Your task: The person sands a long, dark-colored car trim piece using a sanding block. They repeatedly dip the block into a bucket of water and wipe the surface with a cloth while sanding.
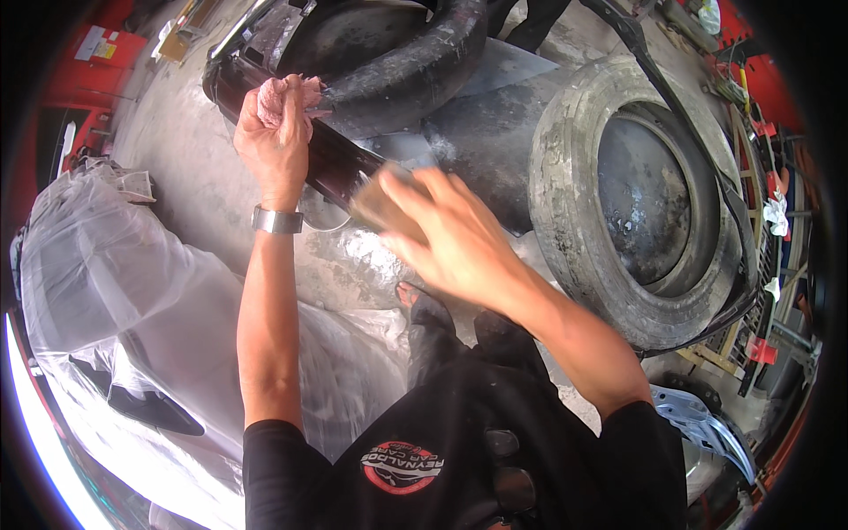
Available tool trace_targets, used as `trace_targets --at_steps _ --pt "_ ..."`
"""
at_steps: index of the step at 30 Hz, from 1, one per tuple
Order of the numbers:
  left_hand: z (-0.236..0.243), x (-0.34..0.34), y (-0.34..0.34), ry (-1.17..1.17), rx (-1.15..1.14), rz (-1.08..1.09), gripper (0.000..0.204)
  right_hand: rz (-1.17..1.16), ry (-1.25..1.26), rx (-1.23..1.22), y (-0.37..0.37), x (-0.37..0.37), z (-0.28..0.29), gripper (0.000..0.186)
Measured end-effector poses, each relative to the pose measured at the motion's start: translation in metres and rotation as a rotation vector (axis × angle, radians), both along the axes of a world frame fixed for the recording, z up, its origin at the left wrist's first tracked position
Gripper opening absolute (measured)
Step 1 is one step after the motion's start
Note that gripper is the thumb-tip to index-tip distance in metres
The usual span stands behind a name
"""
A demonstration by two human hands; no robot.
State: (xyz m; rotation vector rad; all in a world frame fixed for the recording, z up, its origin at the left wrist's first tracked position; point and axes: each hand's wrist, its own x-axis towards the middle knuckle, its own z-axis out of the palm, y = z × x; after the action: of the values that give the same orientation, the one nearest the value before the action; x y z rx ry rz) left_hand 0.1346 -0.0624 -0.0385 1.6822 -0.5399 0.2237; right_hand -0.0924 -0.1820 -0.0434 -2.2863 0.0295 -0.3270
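Note:
My left hand (272, 155) is closed on a crumpled pink cloth (279, 99), held over a long dark glossy panel (340, 168). A metal-banded watch (277, 220) sits on that wrist. My right hand (468, 238), smeared by motion, grips a tan, flat-looking block (378, 210) at the near end of the panel; the blur hides its exact kind. The panel runs from the upper left down to the block, and it passes beside a worn black tire (397, 93).
A large grey, dusty tire (565, 194) stands on the right, a black strip (680, 106) arching over it. Clear plastic sheeting (115, 256) covers a bulky form at left. A silver-blue metal part (707, 424) lies at lower right. My bare foot (408, 294) is below the panel.

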Motion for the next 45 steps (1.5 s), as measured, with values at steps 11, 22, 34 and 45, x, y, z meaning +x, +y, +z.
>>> trace_targets --at_steps 11,22,34,45 --pt "0.0 0.0 0.001 0.026 -0.007 -0.043 0.018 0.073 0.044 0.184 -0.012 -0.011 0.001 0.068" --pt "0.002 -0.001 -0.003 -0.01 -0.019 -0.021 0.018 0.072 -0.003 0.184 -0.009 -0.01 -0.002 0.066" --pt "0.002 -0.008 -0.007 0.008 -0.075 -0.015 0.016 0.039 -0.043 0.042 -0.004 -0.031 0.001 0.069" --pt "0.0 -0.005 -0.008 -0.04 -0.032 -0.041 0.02 0.05 0.013 0.136 -0.007 -0.021 -0.004 0.067"
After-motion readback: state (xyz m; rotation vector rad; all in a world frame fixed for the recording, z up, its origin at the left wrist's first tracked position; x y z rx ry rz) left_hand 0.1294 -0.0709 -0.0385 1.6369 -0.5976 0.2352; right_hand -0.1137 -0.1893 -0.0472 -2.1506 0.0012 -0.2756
